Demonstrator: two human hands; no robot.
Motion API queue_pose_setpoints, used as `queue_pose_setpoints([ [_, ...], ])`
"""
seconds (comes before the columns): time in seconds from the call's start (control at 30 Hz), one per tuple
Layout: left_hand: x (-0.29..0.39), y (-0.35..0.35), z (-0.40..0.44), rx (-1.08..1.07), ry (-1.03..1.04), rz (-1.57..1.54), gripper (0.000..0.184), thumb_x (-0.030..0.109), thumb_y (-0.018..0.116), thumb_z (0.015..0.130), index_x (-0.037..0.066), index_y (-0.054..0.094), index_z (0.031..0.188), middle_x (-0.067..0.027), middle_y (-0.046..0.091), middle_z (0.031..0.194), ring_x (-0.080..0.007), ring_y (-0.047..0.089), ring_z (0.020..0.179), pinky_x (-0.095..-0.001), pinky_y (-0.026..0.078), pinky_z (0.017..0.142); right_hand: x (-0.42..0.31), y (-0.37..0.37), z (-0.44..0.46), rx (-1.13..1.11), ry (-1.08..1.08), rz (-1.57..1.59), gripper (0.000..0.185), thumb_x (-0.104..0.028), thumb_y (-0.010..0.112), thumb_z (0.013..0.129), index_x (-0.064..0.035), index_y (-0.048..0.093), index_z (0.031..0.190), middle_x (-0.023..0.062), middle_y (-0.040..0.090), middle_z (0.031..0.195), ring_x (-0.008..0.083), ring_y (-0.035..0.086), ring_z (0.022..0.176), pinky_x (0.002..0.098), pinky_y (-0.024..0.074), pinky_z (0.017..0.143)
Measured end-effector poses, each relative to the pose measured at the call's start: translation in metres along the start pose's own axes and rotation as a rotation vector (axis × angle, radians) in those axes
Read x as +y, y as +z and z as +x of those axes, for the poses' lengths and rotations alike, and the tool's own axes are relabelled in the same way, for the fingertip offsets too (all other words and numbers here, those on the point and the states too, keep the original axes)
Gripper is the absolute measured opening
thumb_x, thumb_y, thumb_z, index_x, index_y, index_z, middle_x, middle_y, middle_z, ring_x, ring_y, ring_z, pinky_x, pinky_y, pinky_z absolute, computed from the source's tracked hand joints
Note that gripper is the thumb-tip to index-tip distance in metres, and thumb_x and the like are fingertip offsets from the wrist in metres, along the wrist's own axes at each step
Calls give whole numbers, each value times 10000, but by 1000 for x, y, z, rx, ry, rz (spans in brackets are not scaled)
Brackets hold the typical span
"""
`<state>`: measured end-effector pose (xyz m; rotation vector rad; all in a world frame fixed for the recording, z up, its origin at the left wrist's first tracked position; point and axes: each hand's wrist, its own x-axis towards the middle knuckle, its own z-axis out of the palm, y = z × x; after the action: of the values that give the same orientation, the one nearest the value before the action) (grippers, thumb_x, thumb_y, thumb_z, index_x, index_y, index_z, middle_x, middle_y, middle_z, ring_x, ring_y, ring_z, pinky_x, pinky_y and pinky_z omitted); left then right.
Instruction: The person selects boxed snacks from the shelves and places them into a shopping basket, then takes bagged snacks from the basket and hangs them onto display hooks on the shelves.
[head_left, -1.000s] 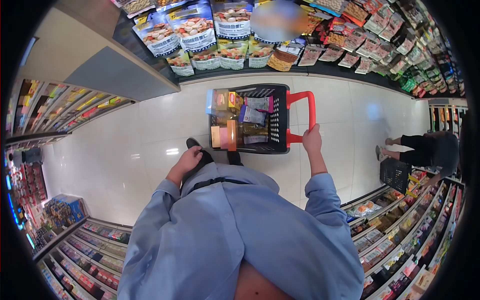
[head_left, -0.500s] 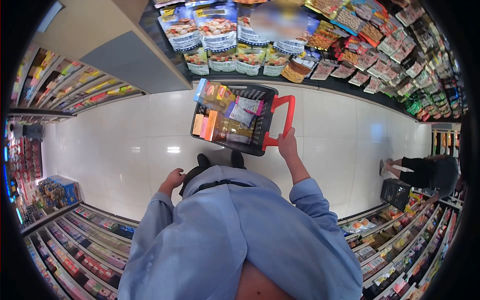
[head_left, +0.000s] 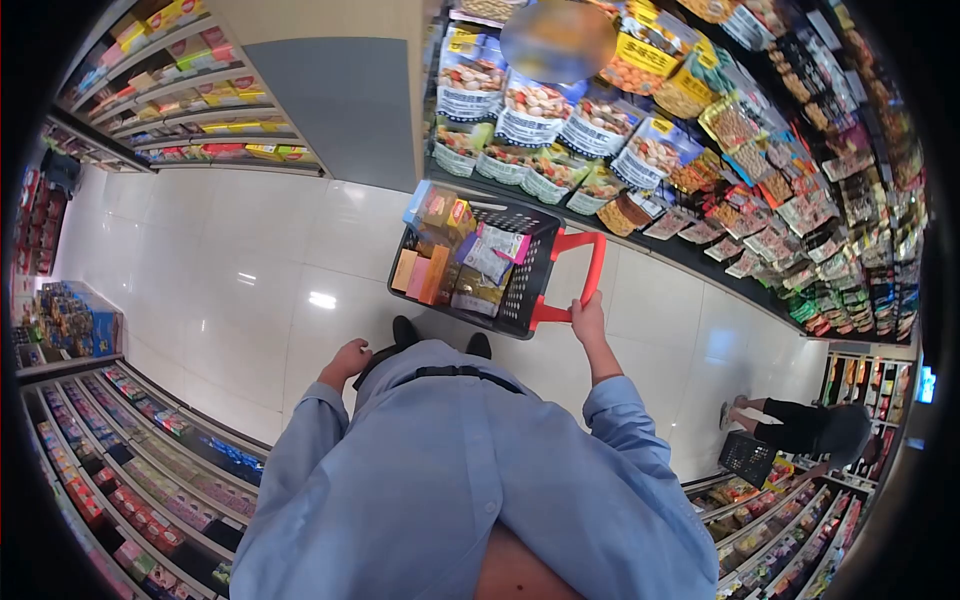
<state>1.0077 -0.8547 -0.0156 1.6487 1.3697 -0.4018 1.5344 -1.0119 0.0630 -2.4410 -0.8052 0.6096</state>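
Observation:
My right hand point(head_left: 589, 318) is wrapped round the red handle point(head_left: 594, 270) of a black shopping basket point(head_left: 540, 262). Inside the basket lie a brown-and-yellow box point(head_left: 440, 210), narrow orange and pink boxes point(head_left: 424, 272), a silver-purple packet point(head_left: 490, 252) and a dark olive packet point(head_left: 477, 293). The basket is just ahead of my shoes point(head_left: 405, 332), above the floor or on it; I cannot tell which. My left hand point(head_left: 350, 360) hangs beside my hip, its fingers loosely bent and nothing seen in them.
Bagged nuts point(head_left: 535, 110) fill a shelf ahead and to the right. A grey panel point(head_left: 340, 110) ends that shelf. Low shelves point(head_left: 150, 480) run behind me on both sides. At right, a person point(head_left: 820, 430) bends beside another black basket point(head_left: 747, 457). Boxed goods point(head_left: 75, 318) stand at left.
The view has turned left, so shelves and floor appear rotated. The nut shelf looks closer to the basket. My right hand keeps hold of the handle; my left stays at my side.

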Motion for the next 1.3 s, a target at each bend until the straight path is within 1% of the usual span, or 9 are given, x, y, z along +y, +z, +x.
queue_pose_setpoints([
  [0.3, -82, -54, 34, 4, -12, 86, 457, 285, 569, 859, -16, 601, 1201, -228, 628, 1201, -378, 583, 1145, -430, 460, 1000, -39, 50, 2, -69, 8, 36, 317, -132, 557, 932, -27, 342, 1140, 144, 641, 800, 236, 641, 612, 342, 512, 463],
  [0.4, -86, -59, 42, 11, 6, 69, 450, 281, 565, 861, -17, 602, 1196, -230, 630, 1195, -373, 587, 1141, -427, 460, 1001, -61, 57, -1, -117, 77, 8, 331, -140, 572, 916, -1, 358, 1126, 250, 643, 879, 417, 660, 842, 484, 511, 738],
  [0.5, -75, -53, 53, -7, 46, -4, 441, 277, 565, 865, -11, 603, 1196, -229, 634, 1186, -367, 600, 1123, -420, 469, 987, -57, 80, 3, -99, -46, 10, 307, -123, 536, 941, -20, 331, 1145, 158, 642, 815, 241, 635, 587, 353, 518, 482],
  [0.6, -54, -49, 54, -49, 55, -75, 424, 273, 569, 873, -1, 608, 1193, -225, 645, 1167, -362, 616, 1097, -413, 484, 960, -70, 92, -2, -120, -52, -2, 300, -114, 521, 945, -18, 324, 1150, 161, 645, 821, 233, 635, 581, 346, 516, 489],
  [0.8, -8, -43, 77, -31, 223, -135, 387, 266, 567, 902, 3, 614, 1181, -215, 667, 1096, -350, 640, 1031, -405, 502, 901, -109, 100, -8, -165, -10, 48, 333, -148, 590, 919, -3, 412, 1160, 166, 653, 858, 289, 673, 741, 385, 538, 681],
  [0.9, 14, -43, 99, -18, 228, -132, 379, 267, 571, 907, 0, 620, 1171, -207, 666, 1086, -337, 642, 1015, -398, 504, 890, -168, 77, -5, -197, 55, 76, 441, -164, 625, 899, 11, 431, 1254, 172, 653, 939, 311, 668, 887, 401, 519, 791],
  [1.0, 58, -66, 107, -29, 128, -69, 371, 257, 580, 904, 2, 615, 1172, -202, 659, 1087, -331, 638, 1016, -397, 504, 885, -186, 77, 18, -98, -163, 223, 558, -165, 626, 896, 7, 374, 1363, 176, 631, 1070, 295, 644, 974, 392, 503, 845],
  [1.1, 57, -53, 142, 39, 164, -116, 355, 251, 584, 887, 7, 619, 1142, -212, 672, 1024, -356, 647, 985, -417, 512, 860, -196, 82, 51, -121, -223, 370, 637, -174, 647, 855, -7, 362, 1399, 209, 584, 1183, 342, 590, 1095, 394, 465, 927],
  [1.3, 111, -57, 185, 11, 141, -126, 370, 248, 583, 879, -3, 611, 1149, -223, 666, 1034, -376, 639, 989, -424, 508, 872, -170, 113, 74, -270, 152, 684, 441, -113, 559, 932, -4, 420, 1337, 130, 606, 1129, 192, 601, 976, 320, 483, 852],
])
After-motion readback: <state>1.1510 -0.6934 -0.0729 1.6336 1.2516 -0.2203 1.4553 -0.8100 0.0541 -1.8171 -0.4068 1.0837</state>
